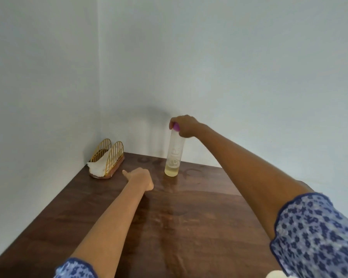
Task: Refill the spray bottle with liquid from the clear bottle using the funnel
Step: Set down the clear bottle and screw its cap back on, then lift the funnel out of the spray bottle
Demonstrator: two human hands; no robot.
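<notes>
A tall clear bottle (173, 155) stands upright near the far edge of the dark wooden table (189, 217). A little pale yellow liquid sits in its bottom. My right hand (184, 125) grips its purple cap (176, 127) from above. My left hand (140, 178) rests on the table to the left of the bottle, fingers curled with the forefinger stretched out, holding nothing. No spray bottle and no funnel are in view.
A gold wire napkin holder (107, 159) with white tissue stands in the far left corner against the pale walls. A small white thing (274, 274) shows at the bottom edge, cut off by the frame.
</notes>
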